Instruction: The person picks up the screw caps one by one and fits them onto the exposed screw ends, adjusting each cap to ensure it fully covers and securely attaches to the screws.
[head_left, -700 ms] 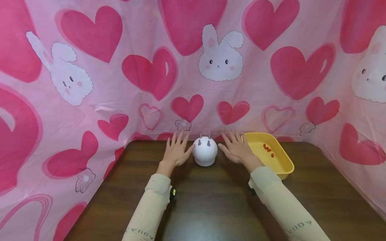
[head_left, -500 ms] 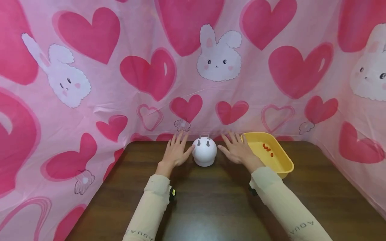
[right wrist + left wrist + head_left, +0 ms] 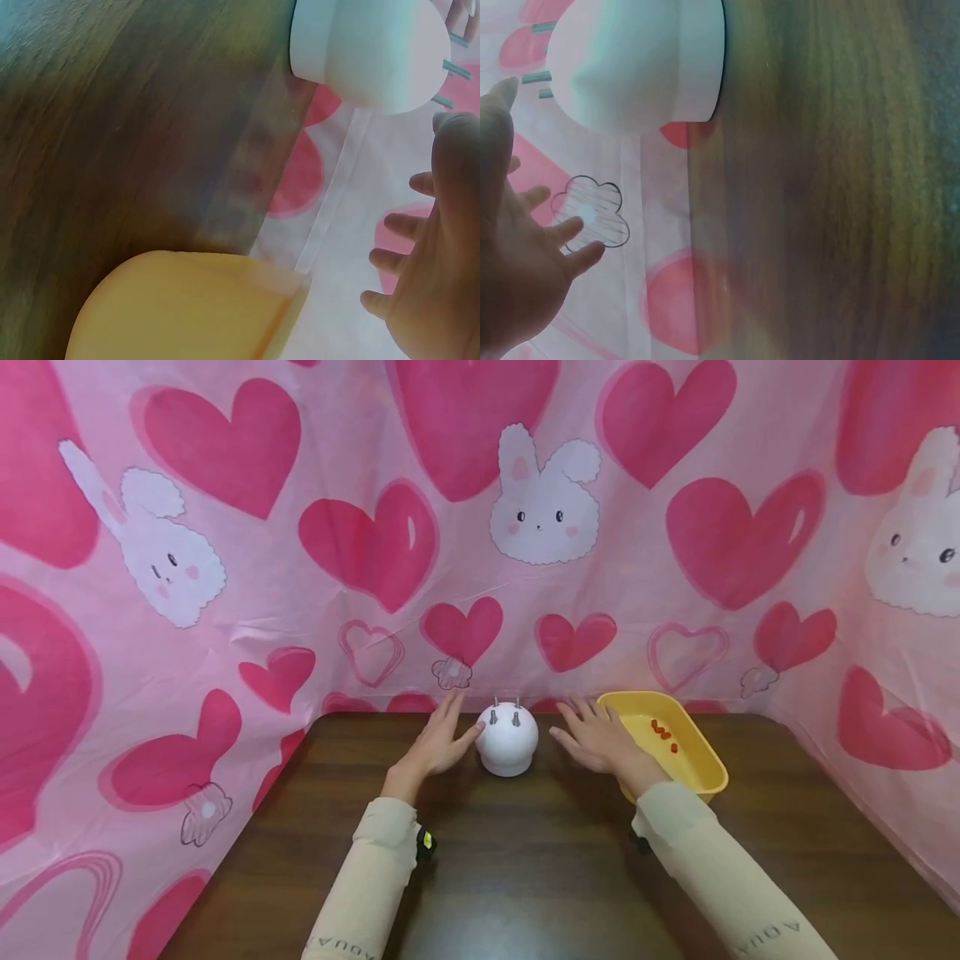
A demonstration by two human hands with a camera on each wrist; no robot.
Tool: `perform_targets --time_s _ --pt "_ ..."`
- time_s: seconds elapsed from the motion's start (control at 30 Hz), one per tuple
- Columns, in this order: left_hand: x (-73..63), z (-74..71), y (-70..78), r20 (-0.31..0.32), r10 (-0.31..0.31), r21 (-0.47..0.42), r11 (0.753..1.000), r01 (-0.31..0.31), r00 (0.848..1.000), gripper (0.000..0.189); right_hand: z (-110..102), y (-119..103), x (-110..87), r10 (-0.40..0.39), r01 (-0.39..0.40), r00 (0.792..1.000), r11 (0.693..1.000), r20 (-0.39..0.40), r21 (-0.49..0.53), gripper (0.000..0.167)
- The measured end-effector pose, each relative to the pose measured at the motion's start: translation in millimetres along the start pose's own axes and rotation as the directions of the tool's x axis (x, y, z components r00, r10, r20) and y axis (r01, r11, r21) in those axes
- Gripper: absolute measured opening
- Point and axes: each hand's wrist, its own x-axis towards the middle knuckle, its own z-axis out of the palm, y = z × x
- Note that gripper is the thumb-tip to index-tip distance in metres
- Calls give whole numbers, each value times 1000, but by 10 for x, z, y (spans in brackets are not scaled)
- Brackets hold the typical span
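Note:
A round white object (image 3: 507,750) with a flat lower rim stands on the wooden table. Several metal threaded studs (image 3: 515,719) stick up from its top. To its left is my left hand (image 3: 436,747), fingers straight, thumb close to the white side; whether it touches I cannot tell. On the other side my right hand (image 3: 597,740) hovers with fingers extended, a small gap between its thumb and the white object. Both hands hold nothing. In the right wrist view, the same white object (image 3: 367,52) shows above the right thumb.
A yellow tray (image 3: 705,764) stands at the right, partly behind my right hand and wrist. Several small orange-red pieces (image 3: 664,736) lie in it. Pink heart-patterned cloth (image 3: 360,577) hangs around the table's (image 3: 525,877) back and sides.
My right hand has shifted slightly right, away from the white object. The left hand has turned somewhat, so its fingers look closer together. The white object has stayed in place.

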Motion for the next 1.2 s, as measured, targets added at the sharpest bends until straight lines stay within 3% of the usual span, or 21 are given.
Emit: perform_targets --time_s 0.23,0.77,1.03,1.2 --pt "-5 61 0 22 2 -125 992 1 1000 87 -52 80 -90 -5 5 1000 1000 25 0 74" --pt "26 242 52 -3 34 -258 966 -34 999 69 -396 371 -259 -52 54 997 997 50 -49 65" --pt "48 382 93 -4 38 -333 942 -38 999 64 -509 617 -280 -88 93 994 992 58 -91 44" --pt "84 440 120 -30 15 -368 929 -25 999 65 -549 771 -244 -75 79 993 996 92 -47 38"
